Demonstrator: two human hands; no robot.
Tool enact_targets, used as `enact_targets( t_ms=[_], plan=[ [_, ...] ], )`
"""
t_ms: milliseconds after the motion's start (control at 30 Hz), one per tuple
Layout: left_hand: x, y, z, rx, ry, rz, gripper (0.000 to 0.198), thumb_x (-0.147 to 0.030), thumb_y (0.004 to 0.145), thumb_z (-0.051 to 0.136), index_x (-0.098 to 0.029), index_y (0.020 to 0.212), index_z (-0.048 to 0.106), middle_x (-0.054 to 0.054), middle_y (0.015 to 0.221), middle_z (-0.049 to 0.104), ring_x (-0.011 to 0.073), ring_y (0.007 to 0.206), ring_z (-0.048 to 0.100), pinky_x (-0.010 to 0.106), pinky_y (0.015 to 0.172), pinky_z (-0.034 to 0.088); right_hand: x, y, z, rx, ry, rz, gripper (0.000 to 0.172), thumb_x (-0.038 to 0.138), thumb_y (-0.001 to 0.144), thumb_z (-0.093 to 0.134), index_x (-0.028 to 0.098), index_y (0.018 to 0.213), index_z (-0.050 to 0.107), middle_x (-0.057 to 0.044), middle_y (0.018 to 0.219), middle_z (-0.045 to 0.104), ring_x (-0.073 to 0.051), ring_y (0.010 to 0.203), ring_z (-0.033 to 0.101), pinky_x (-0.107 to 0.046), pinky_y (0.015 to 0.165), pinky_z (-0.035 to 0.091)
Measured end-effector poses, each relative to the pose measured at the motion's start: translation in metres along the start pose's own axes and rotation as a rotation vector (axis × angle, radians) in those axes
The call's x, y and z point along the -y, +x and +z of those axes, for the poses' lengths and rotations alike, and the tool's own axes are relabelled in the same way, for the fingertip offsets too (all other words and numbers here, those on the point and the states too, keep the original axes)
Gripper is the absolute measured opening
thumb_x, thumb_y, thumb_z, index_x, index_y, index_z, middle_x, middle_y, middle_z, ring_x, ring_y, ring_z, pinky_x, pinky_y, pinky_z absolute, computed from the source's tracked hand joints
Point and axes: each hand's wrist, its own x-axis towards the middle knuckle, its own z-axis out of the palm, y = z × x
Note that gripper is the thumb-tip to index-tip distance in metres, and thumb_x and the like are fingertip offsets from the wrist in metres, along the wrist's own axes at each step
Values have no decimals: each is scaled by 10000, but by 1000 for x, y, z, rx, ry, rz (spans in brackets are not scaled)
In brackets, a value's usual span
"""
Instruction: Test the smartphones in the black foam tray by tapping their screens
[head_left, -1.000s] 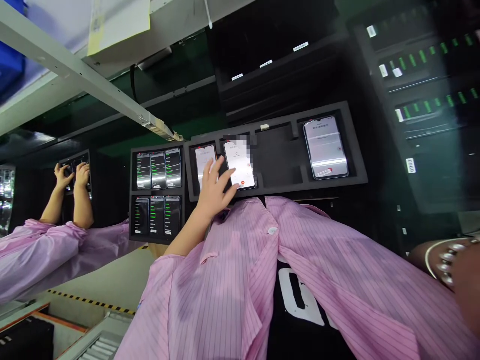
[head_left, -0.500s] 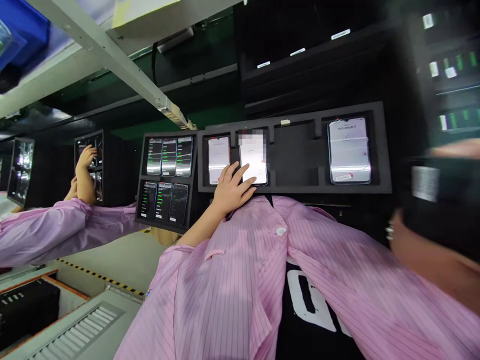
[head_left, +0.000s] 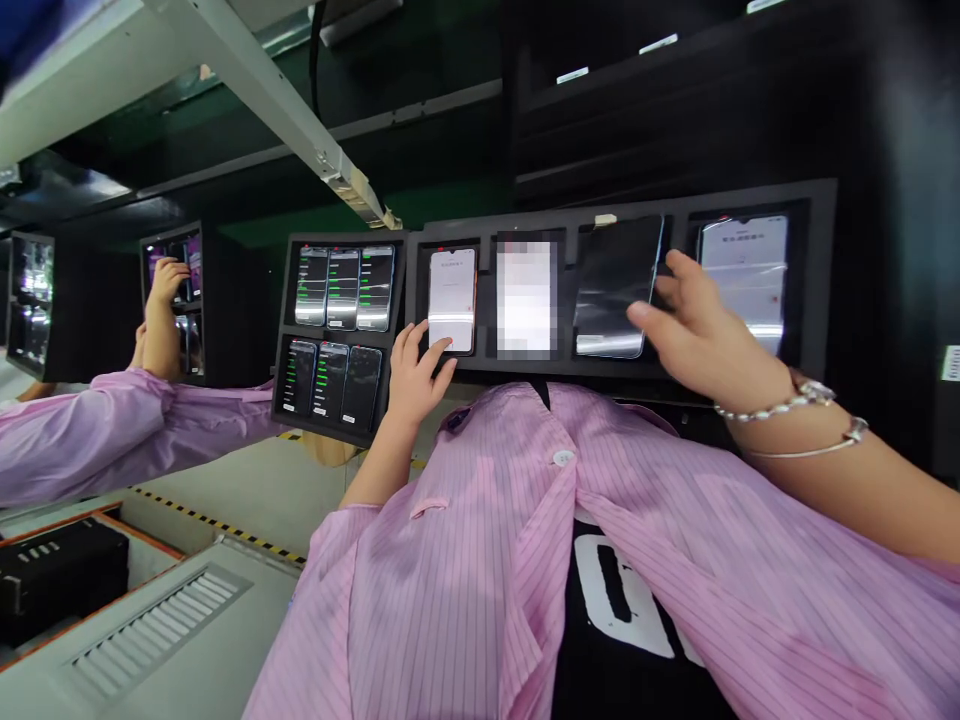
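A black foam tray stands in front of me with four slots. My left hand is open, its fingertips resting at the lower edge of the lit phone in the first slot. The second slot holds another lit phone. My right hand, with bracelets on the wrist, pinches the right edge of a dark phone that sits tilted in the third slot. A lit phone fills the fourth slot, partly behind my right hand. My pink striped coat fills the lower part of the view.
Left of my tray, a smaller black tray holds several phones showing green lines. Further left a co-worker in a pink sleeve has both hands on another phone tray. Dark racks rise behind; a grey shelf beam runs overhead.
My right hand came in from the right with the dark phone and set it into the empty third slot. My left hand slid from the second phone to the first.
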Motion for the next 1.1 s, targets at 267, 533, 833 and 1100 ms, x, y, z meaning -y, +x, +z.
enact_targets(
  t_ms=[267,533,833,1100],
  plan=[
    [-18,10,1,-80,-28,52,396,-492,991,574,-253,1281,701,144,1501,562,359,1486,415,587,1207,365,-15,-48,-8,-137,-627,-599,575,529,989,572,177,1443,553,-206,1496,529,-408,1522,359,-660,1221,344],
    [-50,37,18,30,-99,243,325,-421,993,582,-254,1236,716,127,1477,599,360,1488,425,579,1198,393,-35,-55,12,-64,-780,-456,608,642,986,514,241,1436,598,-172,1633,401,-442,1542,286,-748,1215,212],
    [-44,40,38,-27,-70,246,363,-441,960,633,-247,1260,699,135,1423,647,367,1397,522,561,1147,412,-76,-88,-46,-249,-836,-277,740,604,967,551,164,1553,454,-245,1599,402,-487,1515,307,-767,1184,249],
    [-48,38,34,18,-73,223,371,-455,984,599,-245,1279,679,134,1424,648,348,1406,527,536,1158,405,-70,-85,-46,-343,-801,-345,739,606,966,572,163,1542,441,-276,1572,420,-462,1536,298,-692,1246,228]
  ],
)
